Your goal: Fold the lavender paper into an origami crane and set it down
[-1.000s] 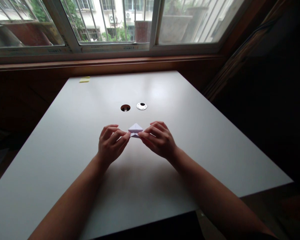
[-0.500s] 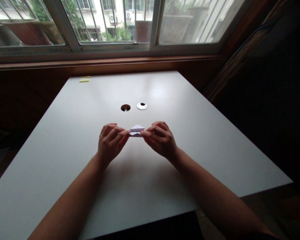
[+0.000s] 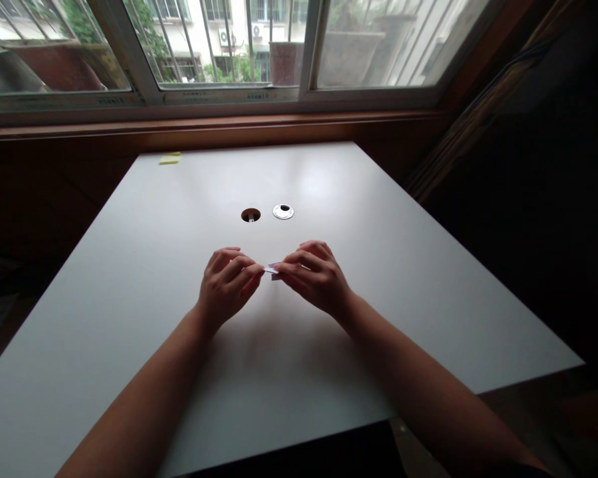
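A small piece of folded white paper (image 3: 275, 276) is held just above the middle of the table. My left hand (image 3: 229, 282) pinches its left tip between thumb and forefinger. From the other side, my right hand (image 3: 316, 275) grips the paper with closed fingers that hide much of it. Only a narrow pale strip shows between the fingertips, and a bit hangs below the right fingers. The exact folded shape cannot be made out.
The white table (image 3: 129, 318) has a round cable hole (image 3: 250, 216) and, beside it, a silvery round cover (image 3: 283, 212) beyond my hands. Yellow sticky notes (image 3: 170, 159) lie at the far left corner. A barred window (image 3: 219, 46) stands behind the table.
The folded paper has turned and now appears edge-on, with less of it showing. My left hand has shifted slightly right, and the fingertips are closer together.
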`<move>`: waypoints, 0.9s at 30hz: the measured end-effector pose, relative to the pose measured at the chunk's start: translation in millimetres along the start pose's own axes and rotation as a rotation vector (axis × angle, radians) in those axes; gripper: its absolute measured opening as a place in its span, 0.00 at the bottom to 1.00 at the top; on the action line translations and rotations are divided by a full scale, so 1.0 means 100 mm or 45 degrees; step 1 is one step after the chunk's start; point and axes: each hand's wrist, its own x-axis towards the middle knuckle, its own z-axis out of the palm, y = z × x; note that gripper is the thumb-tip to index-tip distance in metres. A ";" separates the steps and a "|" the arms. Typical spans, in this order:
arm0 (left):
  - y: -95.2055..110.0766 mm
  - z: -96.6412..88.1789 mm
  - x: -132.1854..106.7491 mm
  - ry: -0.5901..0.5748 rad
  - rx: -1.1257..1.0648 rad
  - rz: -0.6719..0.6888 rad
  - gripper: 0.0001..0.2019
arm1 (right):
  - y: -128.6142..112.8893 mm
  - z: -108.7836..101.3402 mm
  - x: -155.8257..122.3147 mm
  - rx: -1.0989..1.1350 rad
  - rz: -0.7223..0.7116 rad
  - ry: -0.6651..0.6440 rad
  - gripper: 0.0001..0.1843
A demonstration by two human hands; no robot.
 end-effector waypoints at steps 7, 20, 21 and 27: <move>0.06 -0.01 0.03 -0.021 -0.030 0.060 0.13 | -0.04 0.00 0.02 -0.001 -0.031 -0.004 0.08; 0.13 0.02 0.07 -0.016 -0.070 0.003 0.09 | -0.10 -0.01 0.03 -0.002 -0.019 0.033 0.06; 0.12 0.02 0.06 -0.006 -0.071 -0.009 0.09 | -0.10 -0.01 0.03 -0.005 -0.010 0.040 0.06; 0.04 0.03 0.02 0.028 -0.057 -0.124 0.05 | -0.10 -0.02 0.03 -0.016 0.065 0.133 0.06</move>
